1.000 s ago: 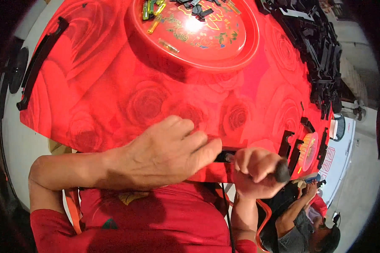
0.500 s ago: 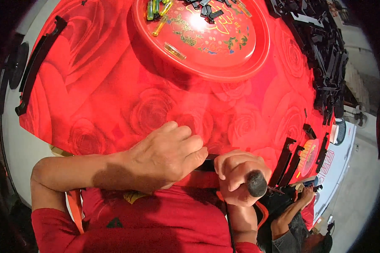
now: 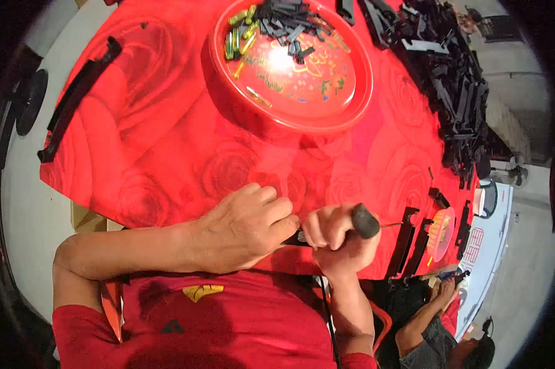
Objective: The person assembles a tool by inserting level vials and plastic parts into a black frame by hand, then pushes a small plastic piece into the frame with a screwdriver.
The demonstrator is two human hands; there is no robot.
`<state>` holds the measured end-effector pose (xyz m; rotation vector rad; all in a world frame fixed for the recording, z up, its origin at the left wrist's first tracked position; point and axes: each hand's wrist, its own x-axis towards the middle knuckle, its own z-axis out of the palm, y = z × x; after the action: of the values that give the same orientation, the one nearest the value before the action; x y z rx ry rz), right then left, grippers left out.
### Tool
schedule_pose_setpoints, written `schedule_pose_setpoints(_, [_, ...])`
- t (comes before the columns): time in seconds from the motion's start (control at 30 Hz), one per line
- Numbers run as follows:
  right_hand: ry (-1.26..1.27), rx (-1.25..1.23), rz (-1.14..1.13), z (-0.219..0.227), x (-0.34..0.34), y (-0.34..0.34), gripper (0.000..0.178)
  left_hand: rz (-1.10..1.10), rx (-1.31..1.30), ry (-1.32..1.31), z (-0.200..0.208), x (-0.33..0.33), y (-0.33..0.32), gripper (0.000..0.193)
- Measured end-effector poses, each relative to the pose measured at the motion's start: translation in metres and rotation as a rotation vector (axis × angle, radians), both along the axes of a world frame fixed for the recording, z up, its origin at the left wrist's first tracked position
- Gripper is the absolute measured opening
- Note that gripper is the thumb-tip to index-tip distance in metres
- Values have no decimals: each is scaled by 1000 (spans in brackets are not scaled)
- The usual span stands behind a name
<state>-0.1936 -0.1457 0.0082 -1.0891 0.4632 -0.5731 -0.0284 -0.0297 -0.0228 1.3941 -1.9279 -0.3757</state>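
My left hand [image 3: 247, 227] is closed, knuckles up, at the table's near edge. Its fingers press on a narrow black plastic piece [image 3: 298, 238], mostly hidden between my two hands. Close beside it, my right hand [image 3: 345, 243] is wrapped round a tool with a dark, rounded handle [image 3: 365, 221]. The handle's end sticks up past the thumb, and I cannot make out the tool's working end. My right fingertips are at the black piece's right end; whether they touch it I cannot tell.
A red round tray [image 3: 327, 117] holds small black parts and yellow-green tubes. Black plastic parts [image 3: 453, 92] are heaped at right. Long black strips [image 3: 80, 98] lie left and near a pink dish [image 3: 440, 237]. Another person [image 3: 428, 326] works at lower right.
My right hand has turned and risen slightly, tipping the tool handle up and away from me. My left hand stays about the same. The whole view has shifted, showing more of the tray.
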Motion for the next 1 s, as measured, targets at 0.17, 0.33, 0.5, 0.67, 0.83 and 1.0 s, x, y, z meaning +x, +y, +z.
schedule_pose_setpoints(0.17, [299, -310, -294, 49, -27, -57, 52, 42, -11, -53, 7, 20, 6, 43])
schedule_pose_setpoints(0.33, [867, -985, -361, 7, -16, -100, 21, 45, 10, -112, 15, 38, 4, 42])
schedule_pose_setpoints(0.5, [818, -1338, -351, -6, -25, -123, 29, 21, -26, -113, 14, 41, -7, 38])
schedule_pose_setpoints(0.67, [646, -1264, -155, 18, -54, -62, 23, -12, -70, -93, 12, 48, -18, 37])
schedule_pose_setpoints(0.83, [791, -1144, 70, 31, -63, 10, 17, -64, -168, 9, 11, 38, -42, 38])
schedule_pose_setpoints(1.0, [923, -1049, -113, 21, -73, 44, 13, 218, -167, 162, 26, -1, -45, 50])
